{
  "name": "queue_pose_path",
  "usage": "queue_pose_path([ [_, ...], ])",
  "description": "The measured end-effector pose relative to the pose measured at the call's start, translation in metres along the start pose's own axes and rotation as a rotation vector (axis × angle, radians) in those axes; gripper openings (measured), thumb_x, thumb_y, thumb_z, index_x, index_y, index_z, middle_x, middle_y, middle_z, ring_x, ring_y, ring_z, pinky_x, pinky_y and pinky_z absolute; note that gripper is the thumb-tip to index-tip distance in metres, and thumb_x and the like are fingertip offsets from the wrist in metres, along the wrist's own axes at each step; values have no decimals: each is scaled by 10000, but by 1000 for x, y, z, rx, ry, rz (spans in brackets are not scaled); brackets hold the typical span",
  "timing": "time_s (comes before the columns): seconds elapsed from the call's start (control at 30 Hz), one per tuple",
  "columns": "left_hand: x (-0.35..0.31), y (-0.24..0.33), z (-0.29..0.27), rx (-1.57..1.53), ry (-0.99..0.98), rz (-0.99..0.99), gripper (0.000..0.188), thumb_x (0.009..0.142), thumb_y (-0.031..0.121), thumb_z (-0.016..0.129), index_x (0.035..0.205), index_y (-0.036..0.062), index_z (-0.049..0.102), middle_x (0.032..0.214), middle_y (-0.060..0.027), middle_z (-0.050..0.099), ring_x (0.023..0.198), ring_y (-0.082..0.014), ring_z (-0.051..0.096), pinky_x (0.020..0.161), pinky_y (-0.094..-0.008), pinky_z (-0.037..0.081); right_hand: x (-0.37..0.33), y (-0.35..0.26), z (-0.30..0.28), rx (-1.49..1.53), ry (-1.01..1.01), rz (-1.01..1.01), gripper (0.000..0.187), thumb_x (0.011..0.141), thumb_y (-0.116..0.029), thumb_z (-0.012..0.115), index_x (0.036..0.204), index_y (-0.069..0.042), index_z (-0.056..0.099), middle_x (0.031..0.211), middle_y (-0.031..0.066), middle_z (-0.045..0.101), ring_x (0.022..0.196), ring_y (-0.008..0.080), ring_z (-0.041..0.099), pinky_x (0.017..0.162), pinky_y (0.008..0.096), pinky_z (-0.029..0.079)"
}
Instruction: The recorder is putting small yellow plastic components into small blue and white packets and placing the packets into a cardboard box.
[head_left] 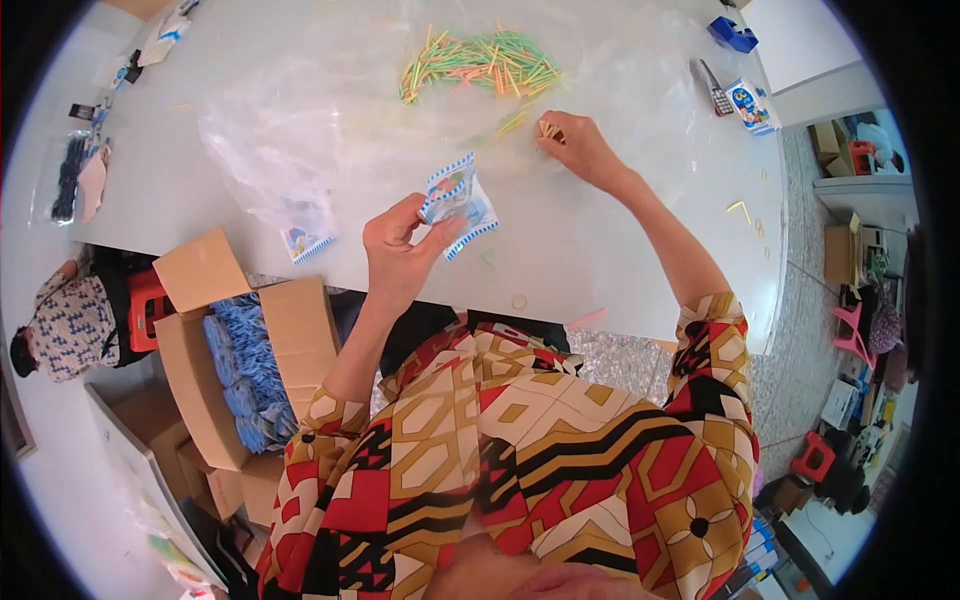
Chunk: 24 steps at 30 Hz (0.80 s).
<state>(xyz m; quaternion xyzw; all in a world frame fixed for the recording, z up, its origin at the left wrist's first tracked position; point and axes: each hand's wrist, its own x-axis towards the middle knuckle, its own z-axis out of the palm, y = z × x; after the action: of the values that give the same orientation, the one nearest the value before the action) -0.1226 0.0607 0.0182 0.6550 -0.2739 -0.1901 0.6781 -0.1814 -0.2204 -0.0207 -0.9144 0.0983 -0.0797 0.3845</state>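
My left hand (400, 250) pinches a small clear plastic packet (468, 212) with blue-and-white striped edges, holding it up above the table's near part. My right hand (582, 148) is closed on a few short, thin sticks (549, 130), whose pale ends show between the fingers. Just beyond it lies a loose heap of thin sticks (480, 65) in green, yellow and orange. A few yellow sticks (512, 122) have strayed between the heap and my right hand. Their exact kind is too small to tell.
Clear plastic film (270, 150) spreads over the left of the white table (370, 30), with another striped packet (305, 242) at its near end. An open carton (212, 390) of blue bundles stands at the left edge. At the far right lie a remote control (712, 88) and a small box (750, 106). Another person (75, 325) sits at left.
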Motion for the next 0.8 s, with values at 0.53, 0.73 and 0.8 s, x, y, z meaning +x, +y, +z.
queue_pose_path([
  [0.53, 1, 4, 18, 262, -21, 187, 126, 704, -2, 746, 711, -16, 622, 669, -38, 624, 603, -99, 586, 561, -229, 452, -47, -153, -53, 255, 5, -397, 163, 822, 78, 602, 961, -6, 606, 945, 48, 611, 863, 115, 583, 749, 234, 477],
  [0.73, -1, 5, 18, 293, 19, 181, 104, 702, 1, 745, 717, -13, 644, 680, -54, 639, 610, -131, 620, 563, -250, 478, -48, -158, -44, 276, -145, -234, 132, 826, 39, 610, 950, -5, 604, 901, 40, 605, 785, 98, 567, 699, 236, 468],
  [0.8, -1, 5, 19, 280, 18, 239, 89, 731, -1, 725, 736, 4, 637, 658, -11, 616, 601, -63, 553, 554, -212, 428, -47, -158, -43, 252, -175, -210, 129, 831, 28, 608, 956, -7, 604, 894, 35, 604, 771, 91, 559, 688, 234, 465],
])
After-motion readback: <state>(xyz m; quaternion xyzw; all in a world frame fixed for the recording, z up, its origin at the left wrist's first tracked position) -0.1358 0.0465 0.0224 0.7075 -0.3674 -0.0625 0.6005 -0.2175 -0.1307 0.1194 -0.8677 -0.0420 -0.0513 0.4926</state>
